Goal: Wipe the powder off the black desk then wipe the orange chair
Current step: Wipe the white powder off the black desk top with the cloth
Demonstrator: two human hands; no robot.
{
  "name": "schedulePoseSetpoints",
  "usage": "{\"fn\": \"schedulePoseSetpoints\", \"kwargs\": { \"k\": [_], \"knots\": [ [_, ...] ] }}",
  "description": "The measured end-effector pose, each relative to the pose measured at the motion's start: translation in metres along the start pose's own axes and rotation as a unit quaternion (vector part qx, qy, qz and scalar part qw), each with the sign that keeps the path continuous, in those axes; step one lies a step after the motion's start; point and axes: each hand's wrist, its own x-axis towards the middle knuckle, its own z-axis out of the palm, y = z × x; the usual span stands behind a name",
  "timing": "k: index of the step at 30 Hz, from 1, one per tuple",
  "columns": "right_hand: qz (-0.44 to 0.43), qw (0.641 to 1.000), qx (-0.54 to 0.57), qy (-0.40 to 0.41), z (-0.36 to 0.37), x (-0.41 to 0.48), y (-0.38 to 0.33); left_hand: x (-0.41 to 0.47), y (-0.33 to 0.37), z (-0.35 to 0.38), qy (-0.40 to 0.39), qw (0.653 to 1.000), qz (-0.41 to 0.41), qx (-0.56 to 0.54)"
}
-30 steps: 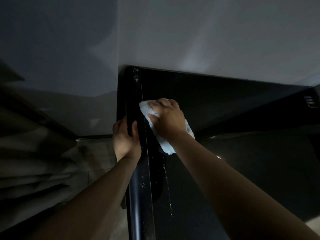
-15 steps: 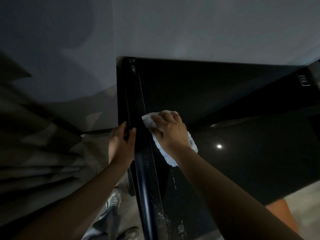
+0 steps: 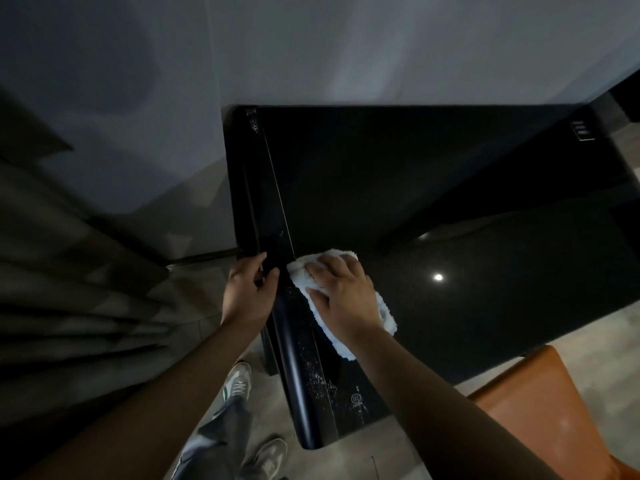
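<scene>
A glossy black desk fills the middle of the head view. My right hand presses a pale blue fluffy cloth flat on the desk near its left edge. White powder speckles the desk's left strip just below the cloth, and a small patch of powder lies at the far left corner. My left hand grips the desk's rounded left edge beside the cloth. The orange chair shows at the lower right, beyond the desk's near edge.
A grey wall runs behind the desk. Dark curtain folds hang at the left. My legs and sneakers stand on the tiled floor left of the desk. A small socket panel sits at the desk's far right.
My right hand has drawn the cloth toward me along the desk's left strip. My left hand slid the same way along the edge. The view dropped, bringing the orange chair and my shoes into sight.
</scene>
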Motion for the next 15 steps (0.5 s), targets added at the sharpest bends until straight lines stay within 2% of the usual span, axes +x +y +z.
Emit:
{"fn": "schedulePoseSetpoints", "kwargs": {
  "k": [15],
  "knots": [
    [0.008, 1.0, -0.004, -0.002, 0.011, -0.104, 0.005, -0.076, -0.004, -0.003, -0.051, 0.998, 0.013, 0.035]
  ]
}}
